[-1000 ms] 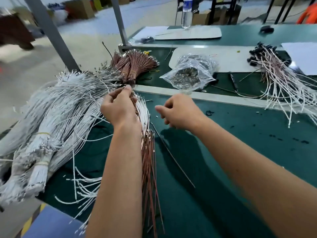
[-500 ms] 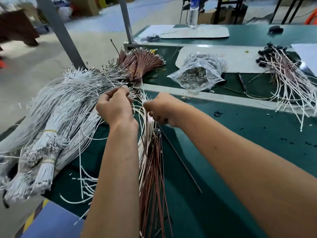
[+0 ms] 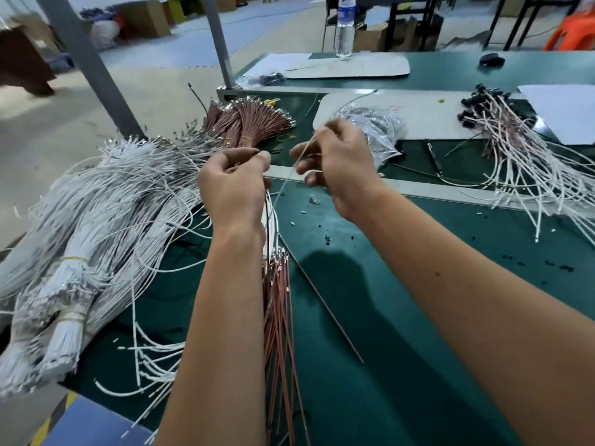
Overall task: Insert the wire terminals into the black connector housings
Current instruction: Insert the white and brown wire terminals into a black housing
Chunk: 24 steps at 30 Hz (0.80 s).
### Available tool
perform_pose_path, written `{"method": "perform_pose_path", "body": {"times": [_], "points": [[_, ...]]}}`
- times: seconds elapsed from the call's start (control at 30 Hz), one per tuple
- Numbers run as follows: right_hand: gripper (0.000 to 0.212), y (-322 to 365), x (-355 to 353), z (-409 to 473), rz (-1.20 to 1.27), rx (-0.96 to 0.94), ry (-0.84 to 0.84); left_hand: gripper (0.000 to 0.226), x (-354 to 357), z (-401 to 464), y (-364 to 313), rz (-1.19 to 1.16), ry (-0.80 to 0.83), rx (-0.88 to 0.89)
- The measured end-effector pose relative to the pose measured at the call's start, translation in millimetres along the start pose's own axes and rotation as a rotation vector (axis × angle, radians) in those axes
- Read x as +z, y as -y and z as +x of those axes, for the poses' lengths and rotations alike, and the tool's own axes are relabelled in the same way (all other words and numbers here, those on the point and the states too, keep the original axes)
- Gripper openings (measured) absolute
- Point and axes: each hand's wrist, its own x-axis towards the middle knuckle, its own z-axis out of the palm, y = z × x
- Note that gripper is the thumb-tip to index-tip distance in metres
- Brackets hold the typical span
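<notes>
On a green worktop (image 3: 418,317) in a factory hall, we are pairing one wire with a housing.

Our left hand (image 3: 233,185) is curled round what looks like a small black connector housing (image 3: 256,151) pinched at its fingertips, though it is mostly hidden. Our right hand (image 3: 338,162) pinches a single thin wire (image 3: 291,175) whose long axis runs from those fingers down and leftward toward a loose bundle of brown wires (image 3: 280,317) under our left forearm; where its terminal end lies we cannot tell. The housing lies just left of the right hand's grip, so that hand is nearer for the feed. White wire bundles (image 3: 80,252) fill the worktop's left edge; finished wires with black housings (image 3: 502,123) lie toward the far right corner, and a clear bag (image 3: 383,130) sits beyond our right hand.
</notes>
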Motion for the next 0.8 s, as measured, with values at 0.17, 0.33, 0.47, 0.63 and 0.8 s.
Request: {"method": "perform_pose_path", "body": {"times": [0.17,0.33,0.47,0.63,0.8], "points": [[0.012,30,-89,-5,0.107,-0.080,-0.291,0.016,50,-41,14,0.151,0.549,-0.050],[0.015,54,-178,-20,0.003,-0.141,-0.474,0.020,107,-93,34,-0.013,1.023,-0.326],[0.016,56,-228,-42,-0.072,-0.117,-0.471,0.023,138,-118,50,0.016,1.086,-0.424],[0.032,39,-263,-85,-0.514,0.148,-0.310,0.026,154,-125,74,0.094,0.859,-0.320],[0.030,18,-254,-122,-0.680,0.308,0.133,0.026,156,-121,87,0.081,0.750,-0.245]]}}
